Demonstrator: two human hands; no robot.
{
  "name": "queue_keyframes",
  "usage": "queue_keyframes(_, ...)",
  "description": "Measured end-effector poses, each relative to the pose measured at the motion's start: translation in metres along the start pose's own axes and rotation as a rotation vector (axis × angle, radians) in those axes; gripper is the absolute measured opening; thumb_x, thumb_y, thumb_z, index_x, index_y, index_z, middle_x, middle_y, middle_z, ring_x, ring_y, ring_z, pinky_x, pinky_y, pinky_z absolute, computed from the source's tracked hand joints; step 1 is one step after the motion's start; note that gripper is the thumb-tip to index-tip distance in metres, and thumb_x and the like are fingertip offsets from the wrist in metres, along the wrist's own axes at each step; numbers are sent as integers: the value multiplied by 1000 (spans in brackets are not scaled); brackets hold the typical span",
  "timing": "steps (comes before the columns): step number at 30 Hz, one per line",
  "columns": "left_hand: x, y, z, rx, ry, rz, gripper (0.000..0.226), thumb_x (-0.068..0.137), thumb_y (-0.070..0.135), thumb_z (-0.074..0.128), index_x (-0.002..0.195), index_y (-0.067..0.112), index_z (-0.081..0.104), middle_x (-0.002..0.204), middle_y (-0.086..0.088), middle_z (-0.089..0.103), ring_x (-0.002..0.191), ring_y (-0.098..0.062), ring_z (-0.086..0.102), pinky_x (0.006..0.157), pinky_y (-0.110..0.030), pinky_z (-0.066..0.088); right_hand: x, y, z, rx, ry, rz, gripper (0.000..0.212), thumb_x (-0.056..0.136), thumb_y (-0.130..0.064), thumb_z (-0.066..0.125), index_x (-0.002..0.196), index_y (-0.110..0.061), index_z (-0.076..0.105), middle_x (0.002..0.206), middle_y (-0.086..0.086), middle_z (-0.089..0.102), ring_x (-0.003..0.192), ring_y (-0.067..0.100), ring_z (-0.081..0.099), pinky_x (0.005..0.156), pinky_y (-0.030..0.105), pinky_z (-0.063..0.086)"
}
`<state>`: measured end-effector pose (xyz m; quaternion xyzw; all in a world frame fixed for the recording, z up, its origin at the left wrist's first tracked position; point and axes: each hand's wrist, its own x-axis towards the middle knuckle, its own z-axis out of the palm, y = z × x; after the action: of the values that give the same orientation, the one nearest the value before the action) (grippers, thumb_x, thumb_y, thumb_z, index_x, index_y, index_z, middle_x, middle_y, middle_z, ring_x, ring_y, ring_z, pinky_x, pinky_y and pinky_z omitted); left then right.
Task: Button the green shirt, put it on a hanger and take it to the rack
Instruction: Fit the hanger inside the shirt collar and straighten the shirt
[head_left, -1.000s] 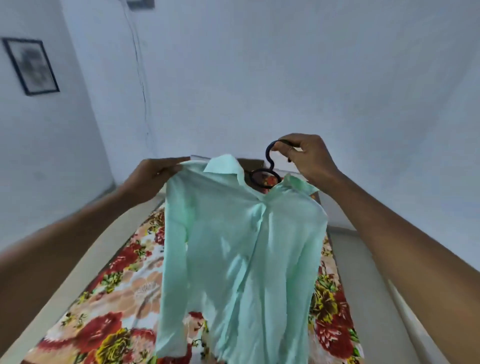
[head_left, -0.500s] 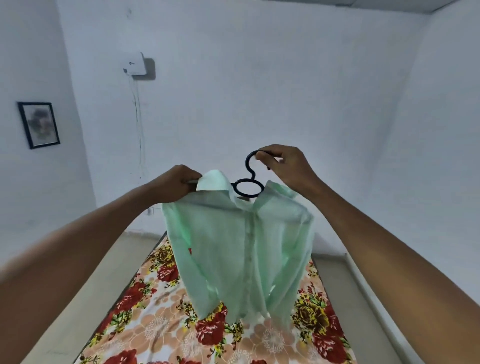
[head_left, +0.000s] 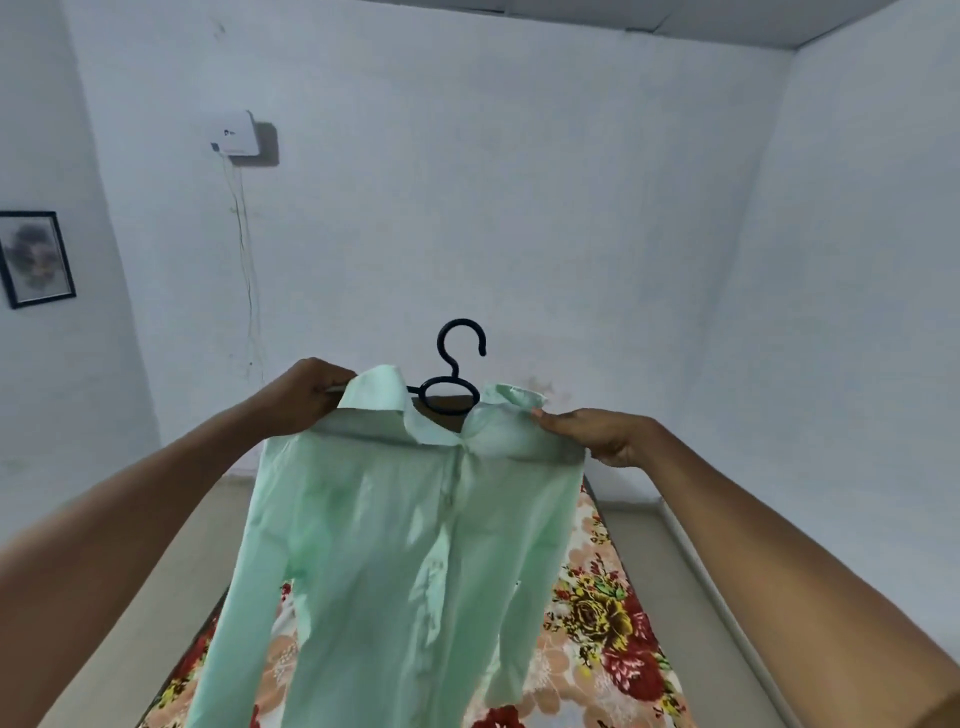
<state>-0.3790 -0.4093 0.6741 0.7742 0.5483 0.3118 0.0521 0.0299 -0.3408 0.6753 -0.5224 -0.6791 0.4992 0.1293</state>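
Note:
The pale green shirt hangs buttoned on a black hanger, held up in front of me over the bed. The hanger's hook sticks up free above the collar. My left hand is closed on the shirt's left shoulder beside the collar. My right hand rests on the right shoulder of the shirt with fingers extended along the fabric, gripping it from the side. The sleeves dangle down at both sides.
A bed with a floral sheet lies below the shirt. White walls surround it; a white box with a hanging cable and a framed picture are on the left. Bare floor runs on both sides of the bed.
My right hand let go of the hanger's hook and dropped to the shirt's right shoulder. The shirt now hangs squarer and closer, spread between both hands.

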Motion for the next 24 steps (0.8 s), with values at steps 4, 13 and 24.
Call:
queue_keyframes(4,-1,8,6,-18,0,24,28,94,-12,49,74,3,62,65,10,50,67,-2,41,59,-26,39,14,-3,-10,58,-51,-83,86,79,-73,69,132,-5,66,131,12,71,123,28,68,109,46,52)
queue_keyframes(13,-4,8,-3,25,81,-80,18,93,-5,49,83,-4,64,71,5,53,70,-8,43,64,-27,40,4,-29,2,191,551,-556,15,90,-7,75,100,-17,81,104,2,78,101,19,72,87,32,56)
queue_keyframes(24,-5,18,-21,21,207,-55,20,83,-6,50,83,7,66,69,-10,59,72,-8,46,65,-28,40,-29,1,6,-538,714,-1124,81,70,20,45,140,-19,57,136,-7,64,128,12,59,111,32,46)
